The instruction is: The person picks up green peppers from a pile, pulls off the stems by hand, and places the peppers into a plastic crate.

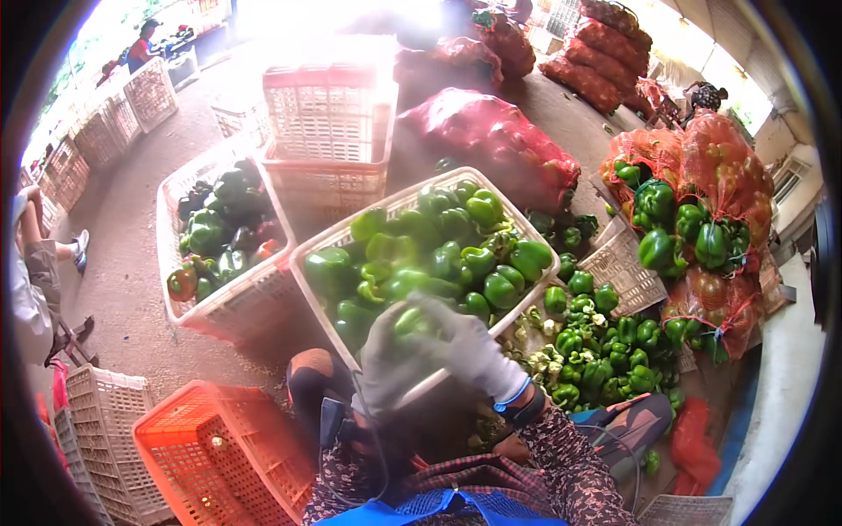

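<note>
Both my hands wear light work gloves over the near edge of a pale plastic crate (526,302) full of green bell peppers (504,286). My left hand (388,355) and my right hand (460,342) face each other around a green bell pepper (414,322); motion blur and haze soften the fingers. Whether each hand grips it or only one touches it cannot be told. Dark bands circle both wrists, with a blue band at the right one. To the left stands another pale crate (227,315) holding dark green and some reddish peppers.
A heap of small green peppers (605,355) lies at the right. Red mesh sacks (487,141) stand behind and at the right. Stacked crates (322,164) rise ahead; an orange crate (223,447) lies at lower left. A person's leg (46,263) shows at the left edge.
</note>
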Tool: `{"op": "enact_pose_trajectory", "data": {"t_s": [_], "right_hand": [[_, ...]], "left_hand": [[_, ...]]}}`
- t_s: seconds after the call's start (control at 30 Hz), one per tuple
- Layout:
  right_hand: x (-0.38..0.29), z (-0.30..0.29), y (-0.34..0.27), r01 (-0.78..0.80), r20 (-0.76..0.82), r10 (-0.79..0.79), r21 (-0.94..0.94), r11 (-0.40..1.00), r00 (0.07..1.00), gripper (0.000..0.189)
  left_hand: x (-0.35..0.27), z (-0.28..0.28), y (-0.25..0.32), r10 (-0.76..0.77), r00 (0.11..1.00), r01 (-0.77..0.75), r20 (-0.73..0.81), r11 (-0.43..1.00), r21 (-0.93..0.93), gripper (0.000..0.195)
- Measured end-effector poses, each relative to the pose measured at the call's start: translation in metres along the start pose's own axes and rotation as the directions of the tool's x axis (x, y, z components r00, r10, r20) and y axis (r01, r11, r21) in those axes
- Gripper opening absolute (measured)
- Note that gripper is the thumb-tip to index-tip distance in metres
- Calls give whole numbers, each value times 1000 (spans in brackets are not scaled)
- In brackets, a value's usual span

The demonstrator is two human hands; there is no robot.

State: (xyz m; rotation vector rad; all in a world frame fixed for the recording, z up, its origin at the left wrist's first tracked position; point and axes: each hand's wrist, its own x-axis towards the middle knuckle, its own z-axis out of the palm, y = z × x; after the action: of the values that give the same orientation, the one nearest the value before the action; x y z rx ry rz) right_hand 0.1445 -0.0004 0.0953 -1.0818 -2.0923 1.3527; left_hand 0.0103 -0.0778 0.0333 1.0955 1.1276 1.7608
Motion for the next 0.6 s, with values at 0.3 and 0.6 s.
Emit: {"op": "enact_pose_trajectory", "data": {"t_s": [0.3,0.6], "right_hand": [[-34,38,22,131,-124,-72,581,804,990,49],[-86,-22,67,228,-406,3,519,824,914,39]], "left_hand": [[-23,3,-12,-81,996,82,44,996,-20,55],[-21,31,12,-282,959,281,4,959,37,99]]}}
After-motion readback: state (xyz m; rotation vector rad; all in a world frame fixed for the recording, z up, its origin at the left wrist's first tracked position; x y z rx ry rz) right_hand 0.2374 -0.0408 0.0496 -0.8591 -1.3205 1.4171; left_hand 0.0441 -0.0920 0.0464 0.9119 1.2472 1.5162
